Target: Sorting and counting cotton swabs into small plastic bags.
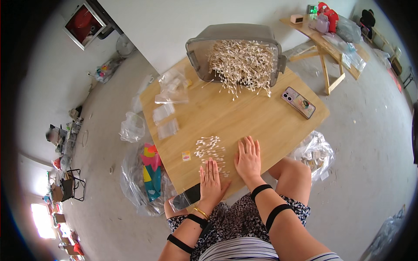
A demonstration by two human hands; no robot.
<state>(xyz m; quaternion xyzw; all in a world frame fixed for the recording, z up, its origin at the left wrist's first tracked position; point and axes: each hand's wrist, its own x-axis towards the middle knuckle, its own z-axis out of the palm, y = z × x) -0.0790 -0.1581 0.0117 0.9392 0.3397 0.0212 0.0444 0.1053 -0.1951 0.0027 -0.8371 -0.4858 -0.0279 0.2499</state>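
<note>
Both my hands lie flat near the front edge of a wooden table point(244, 115). My left hand point(210, 180) has its fingers stretched out, the tips at the lower side of a loose pile of cotton swabs point(208, 147). Several swabs stick out beside its fingers. To the right of the pile, my right hand point(248, 160) rests palm down on the wood, fingers extended. A small yellow-and-white card point(186, 155) lies left of the swabs. At the far side, a grey plastic bin point(198, 61) is tipped toward me, heaped with cotton swabs point(244, 65) that spill onto the table.
A phone point(298, 102) lies at the table's right. Clear plastic bags point(167, 126) lie along the left edge, beside a larger bag point(172, 89). A dark flat object point(187, 196) sits at the front edge. Filled plastic bags point(152, 174) hang or stand by the left side.
</note>
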